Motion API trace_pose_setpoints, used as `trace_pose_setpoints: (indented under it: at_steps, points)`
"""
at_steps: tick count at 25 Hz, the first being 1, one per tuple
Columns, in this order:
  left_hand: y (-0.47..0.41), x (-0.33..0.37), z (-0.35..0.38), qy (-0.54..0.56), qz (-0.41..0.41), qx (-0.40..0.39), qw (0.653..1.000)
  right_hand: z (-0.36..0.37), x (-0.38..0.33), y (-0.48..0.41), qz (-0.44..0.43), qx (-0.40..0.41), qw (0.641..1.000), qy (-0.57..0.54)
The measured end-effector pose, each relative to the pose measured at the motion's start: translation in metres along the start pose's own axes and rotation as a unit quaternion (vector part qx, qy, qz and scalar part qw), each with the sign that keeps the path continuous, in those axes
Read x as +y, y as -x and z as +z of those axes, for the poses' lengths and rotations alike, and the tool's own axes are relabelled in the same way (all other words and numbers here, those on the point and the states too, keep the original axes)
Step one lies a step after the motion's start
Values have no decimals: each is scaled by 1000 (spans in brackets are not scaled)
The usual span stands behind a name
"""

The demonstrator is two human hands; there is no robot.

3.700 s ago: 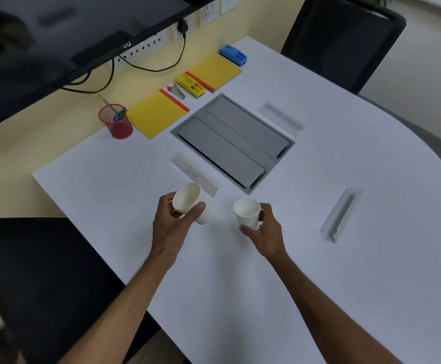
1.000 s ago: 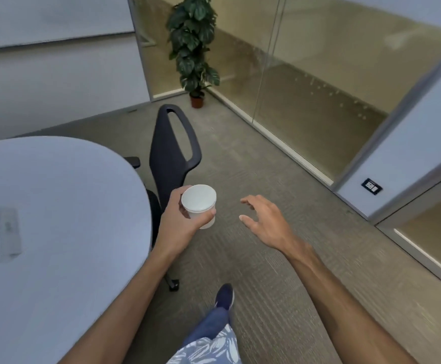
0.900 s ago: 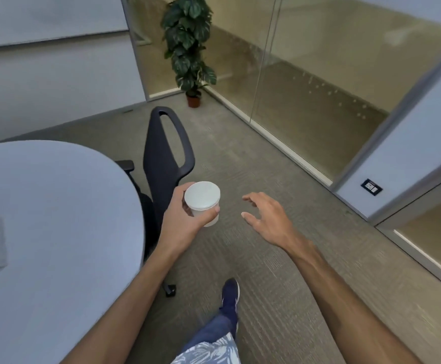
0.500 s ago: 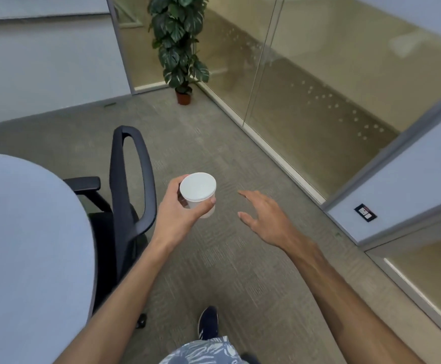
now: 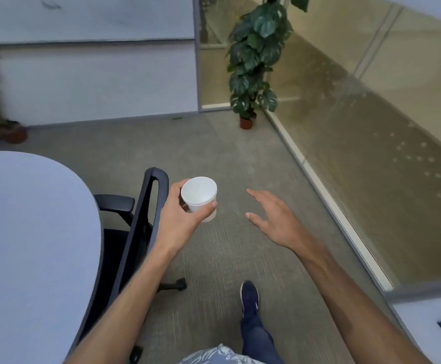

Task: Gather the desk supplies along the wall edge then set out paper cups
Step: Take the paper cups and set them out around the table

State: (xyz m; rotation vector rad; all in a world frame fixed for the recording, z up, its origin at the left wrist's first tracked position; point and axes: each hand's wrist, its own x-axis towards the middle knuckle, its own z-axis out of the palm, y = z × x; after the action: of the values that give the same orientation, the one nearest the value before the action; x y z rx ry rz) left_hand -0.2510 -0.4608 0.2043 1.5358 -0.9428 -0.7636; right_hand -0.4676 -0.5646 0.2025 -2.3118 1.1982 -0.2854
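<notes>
A grey carpeted floor (image 5: 214,153) runs out to a glass partition wall (image 5: 371,166), and a leafy potted plant (image 5: 253,61) stands well beyond the black mesh-backed office chair (image 5: 146,219). The pale grey rounded tabletop (image 5: 30,232) lies just beside that chair. The small white paper cup (image 5: 199,191) is in the air just beside the chair's top rail. The left hand (image 5: 180,224) holds it, with fingers (image 5: 174,187) and thumb curled round its wall below the rim. The right hand (image 5: 274,222) hovers empty, farther from the chair than the cup, its fingers spread and nearly straight.

The step looks like carrying the cup to a place at the tabletop. A light grip below the rim should keep the thin wall from buckling. It wants setting down upright, base first, clear of the chair's back.

The cup is plain and round-mouthed, tilted so its opening faces the camera. Whether others nest beneath it I cannot tell.
</notes>
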Motion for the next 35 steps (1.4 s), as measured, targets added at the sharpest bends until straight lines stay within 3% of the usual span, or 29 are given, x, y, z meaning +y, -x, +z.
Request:
trace_pose_setpoints:
  at_steps: [7,16,26,35]
  points:
    - [-99,16,43,7,-18,150,989,-50,40,-160,-133,-48,990,7]
    - [-196,18,27,-3,-55,282,958,-48,10,-331,-276,-121,953,-3]
    - [-342,-17,-51,9,-114,419,901,14,-84,-541,-385,-224,895,-18]
    - [-414,-26,-128,4,-155,534,831,77,-202,-653,-492,-348,797,-51]
